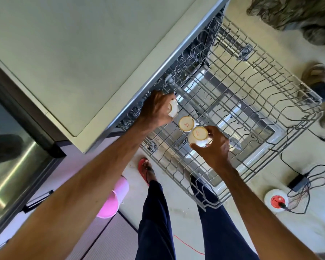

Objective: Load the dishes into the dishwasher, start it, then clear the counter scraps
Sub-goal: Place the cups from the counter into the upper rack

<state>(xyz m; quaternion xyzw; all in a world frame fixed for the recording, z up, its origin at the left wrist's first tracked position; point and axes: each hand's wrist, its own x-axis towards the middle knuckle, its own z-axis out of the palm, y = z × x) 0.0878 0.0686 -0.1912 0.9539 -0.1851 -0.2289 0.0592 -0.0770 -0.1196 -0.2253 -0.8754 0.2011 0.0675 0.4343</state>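
Observation:
The dishwasher's grey wire rack (255, 102) is pulled out over the open door below the counter edge. My left hand (156, 109) grips a white cup (174, 109) at the rack's near-left corner, close to the counter. My right hand (213, 147) holds another white cup (198, 136) upside down over the rack's left side. A third white cup (186, 124) stands upside down in the rack between the two, touching the cup in my right hand.
A pale counter (73, 53) runs along the left, with a steel sink (13, 152) at the far left. A pink bin (112, 198) stands by my feet. Cables, a power adapter (298, 182) and a round socket reel (276, 200) lie on the floor at right. Another person's foot (314, 73) is beyond the rack.

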